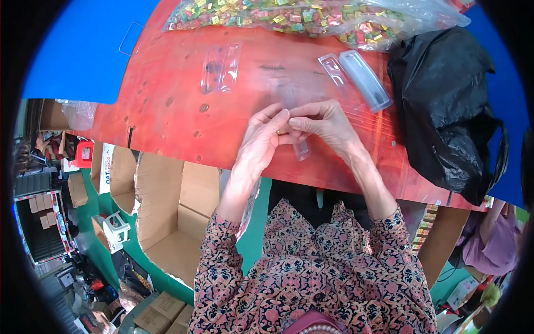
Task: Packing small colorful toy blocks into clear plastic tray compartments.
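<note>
My left hand (263, 133) and my right hand (331, 126) meet over the near part of the red table, fingertips touching. Between and beneath them runs a narrow clear plastic tray (302, 150), its near end showing below the fingers. Curled left fingers close around the tray's middle. The right thumb and forefinger are pinched together against the left fingertips; whatever lies in that pinch is hidden. Farther left on the table lies a pair of clear plastic trays (220, 69). To the right rest a stack of long clear trays (365, 80) and a smaller clear piece (332, 69).
A large clear bag of colourful wrapped candies (289, 19) lies along the table's far side. At the right a black plastic bag (445, 106) slumps over the table (161, 119). Open cardboard boxes (167, 211) stand below on the left. Another person (492, 242) is at the far right.
</note>
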Demonstrator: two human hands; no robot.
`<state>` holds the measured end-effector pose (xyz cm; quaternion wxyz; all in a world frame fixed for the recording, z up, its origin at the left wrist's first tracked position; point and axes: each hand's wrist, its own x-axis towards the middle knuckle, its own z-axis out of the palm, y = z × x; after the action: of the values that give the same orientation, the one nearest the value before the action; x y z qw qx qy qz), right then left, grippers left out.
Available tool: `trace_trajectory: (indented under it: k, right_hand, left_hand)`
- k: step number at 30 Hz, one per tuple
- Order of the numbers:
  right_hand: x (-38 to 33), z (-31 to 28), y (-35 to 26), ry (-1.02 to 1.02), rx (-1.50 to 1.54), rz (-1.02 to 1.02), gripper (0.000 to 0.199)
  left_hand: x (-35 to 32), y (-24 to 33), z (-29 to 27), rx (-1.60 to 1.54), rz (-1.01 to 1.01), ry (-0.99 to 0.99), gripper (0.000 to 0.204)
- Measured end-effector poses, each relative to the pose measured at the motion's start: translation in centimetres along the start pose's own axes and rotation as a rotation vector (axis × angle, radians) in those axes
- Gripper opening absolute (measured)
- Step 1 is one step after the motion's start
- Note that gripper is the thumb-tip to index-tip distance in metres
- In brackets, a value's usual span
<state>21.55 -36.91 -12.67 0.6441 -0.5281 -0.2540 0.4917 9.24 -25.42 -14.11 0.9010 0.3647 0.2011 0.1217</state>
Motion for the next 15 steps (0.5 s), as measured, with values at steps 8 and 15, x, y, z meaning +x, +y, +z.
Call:
trace_trajectory:
  k: [8,15]
  right_hand:
    - [1.0,1.8,0.6,0.064,-0.086,-0.041,0.012]
    - [4.9,-0.7,-1.3,0.616,-0.539,-0.341,0.015]
  left_hand:
    - [-0.4,0.6,-0.6,0.097,0.082,0.097,0.026]
    - [-1.3,1.6,-3.5,0.121,0.164,0.219,0.028]
